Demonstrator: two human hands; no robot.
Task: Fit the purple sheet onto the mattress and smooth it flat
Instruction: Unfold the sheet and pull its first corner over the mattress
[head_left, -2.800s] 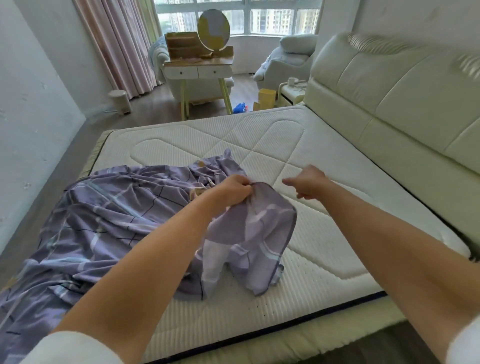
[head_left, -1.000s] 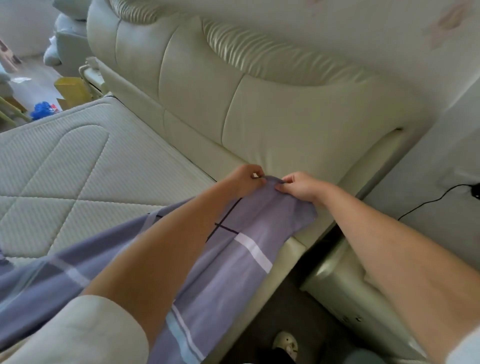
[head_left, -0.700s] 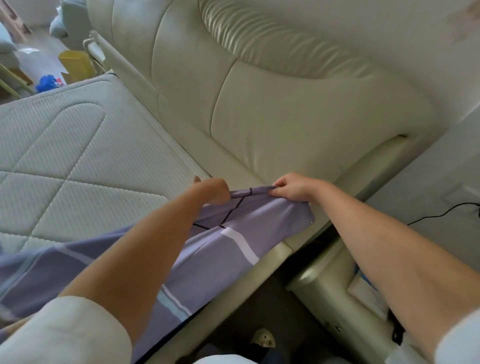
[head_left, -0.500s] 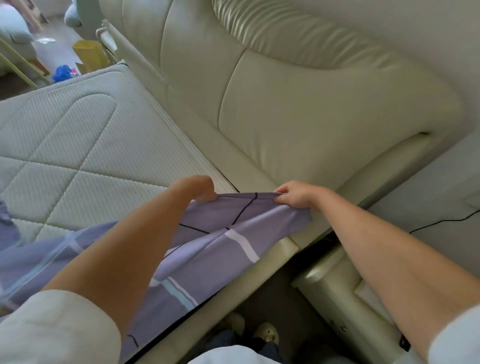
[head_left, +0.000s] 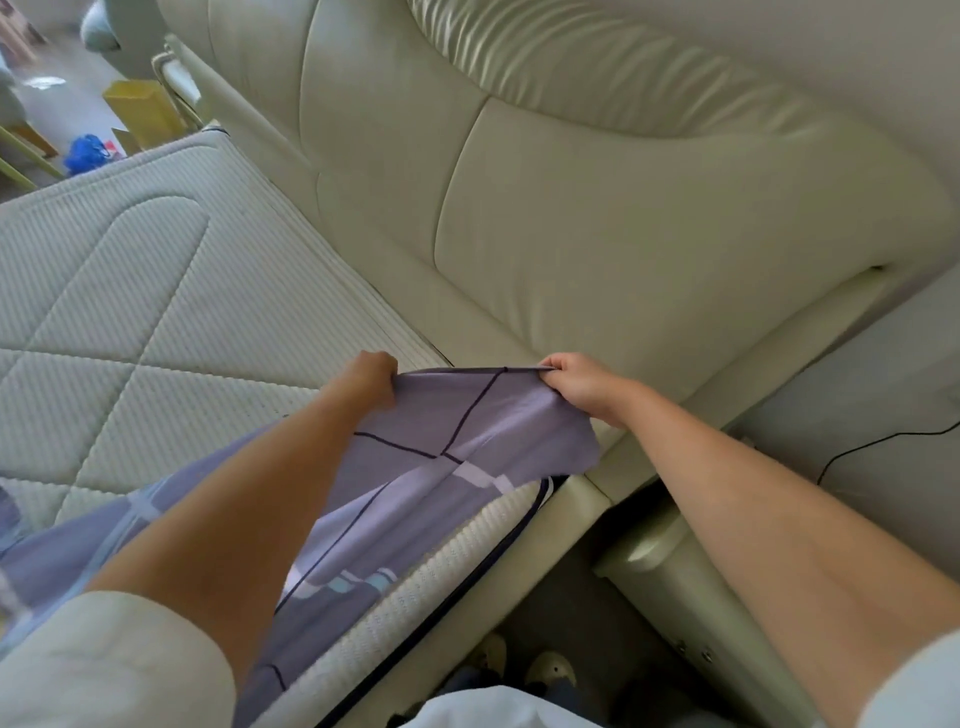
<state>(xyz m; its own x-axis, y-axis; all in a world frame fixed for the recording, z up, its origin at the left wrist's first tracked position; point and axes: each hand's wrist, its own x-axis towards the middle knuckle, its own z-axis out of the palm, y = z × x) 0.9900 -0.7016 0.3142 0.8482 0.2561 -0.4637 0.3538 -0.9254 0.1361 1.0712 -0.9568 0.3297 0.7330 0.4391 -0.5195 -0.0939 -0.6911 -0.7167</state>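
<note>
The left hand (head_left: 370, 378) and right hand (head_left: 577, 383) each gripped the far edge of the purple sheet (head_left: 467, 436). They held it taut over the mattress (head_left: 130, 291) corner beside the headboard (head_left: 623, 234), probably to line it up for tucking.

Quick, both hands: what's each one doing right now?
Left hand: gripping the purple sheet by its top edge.
Right hand: gripping the same edge.
</note>
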